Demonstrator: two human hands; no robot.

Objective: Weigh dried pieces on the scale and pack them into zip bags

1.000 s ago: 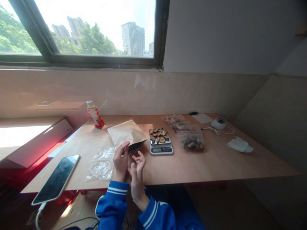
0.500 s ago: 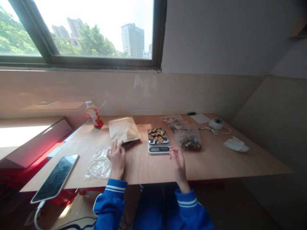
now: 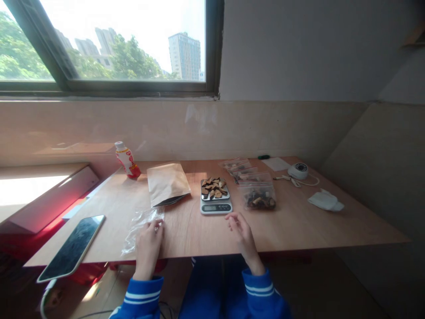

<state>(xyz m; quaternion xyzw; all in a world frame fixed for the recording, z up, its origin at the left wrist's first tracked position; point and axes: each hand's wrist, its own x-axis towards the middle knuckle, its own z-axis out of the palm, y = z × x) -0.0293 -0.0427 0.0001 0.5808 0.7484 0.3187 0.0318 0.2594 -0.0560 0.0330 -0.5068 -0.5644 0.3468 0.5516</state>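
My left hand [image 3: 148, 243] lies over the right side of a crumpled clear plastic bag [image 3: 132, 232], fingers bent and closed on its edge. Just in front of the kitchen scale [image 3: 215, 208], my right hand [image 3: 241, 232] hovers with loosely bent fingers and nothing visible in them. Dried brown slices [image 3: 214, 188] are heaped on the scale's plate; its display digits are too faint to read. A kraft paper pouch [image 3: 168, 182] rests flat left of the scale, its dark mouth facing me. To the right sits a zip bag [image 3: 258, 195] of dark dried pieces.
Several more zip bags [image 3: 238, 167] are lined up behind. A drink bottle [image 3: 128, 161] stands at the back left, and a phone [image 3: 72, 248] on a cable overhangs the left edge. A white camera [image 3: 298, 171], paper sheet [image 3: 276, 164] and white tissue [image 3: 325, 200] occupy the right side.
My left hand has drawn back from the pouch toward me and closed on the plastic bag. My right hand has moved slightly left and nearer to me, its fingers more bent.
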